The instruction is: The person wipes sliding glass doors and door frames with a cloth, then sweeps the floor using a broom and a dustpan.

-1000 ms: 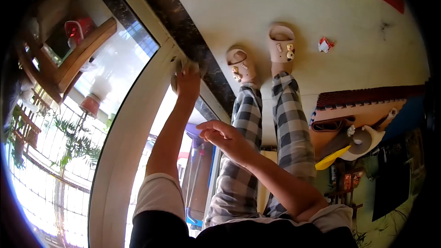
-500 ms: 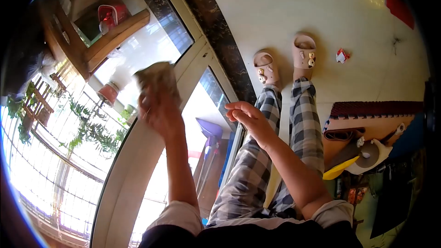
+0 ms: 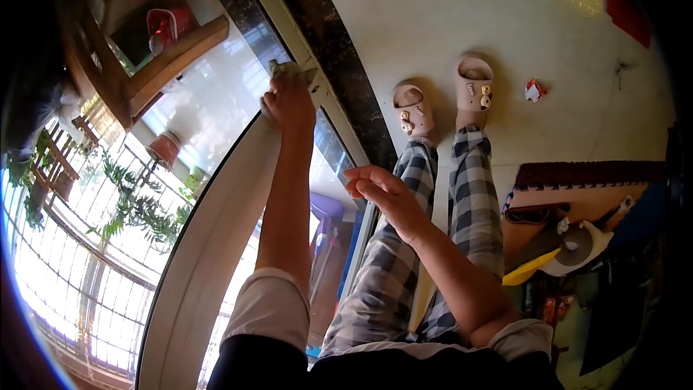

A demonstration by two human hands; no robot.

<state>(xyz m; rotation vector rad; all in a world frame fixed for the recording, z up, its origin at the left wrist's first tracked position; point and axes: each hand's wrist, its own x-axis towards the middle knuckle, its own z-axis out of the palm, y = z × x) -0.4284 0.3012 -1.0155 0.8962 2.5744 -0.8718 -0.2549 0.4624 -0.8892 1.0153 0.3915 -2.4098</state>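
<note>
My left hand [image 3: 290,107] is closed around a crumpled greyish cloth [image 3: 290,70]. It presses the cloth to the pale door frame [image 3: 224,245], near the corner where the upper and lower glass panes meet. Most of the cloth lies hidden beneath my fingers. In front of my checked trousers [image 3: 382,274], my right hand [image 3: 390,201] hangs in the air with loosely bent fingers, holding nothing. Through the upper glass [image 3: 216,76] a wooden chair [image 3: 177,58] and a potted plant [image 3: 165,147] show.
My feet stand in beige clogs [image 3: 474,85] on the pale floor. A crumpled red-and-white wrapper [image 3: 535,90] lies to their right. Foam mats [image 3: 577,180] and a yellow item [image 3: 530,267] are at the right. A purple dustpan [image 3: 328,207] shows behind the lower glass.
My left hand has carried the cloth up and to the right, from over the glass onto the door frame; the cloth is now bunched. My right hand has barely shifted.
</note>
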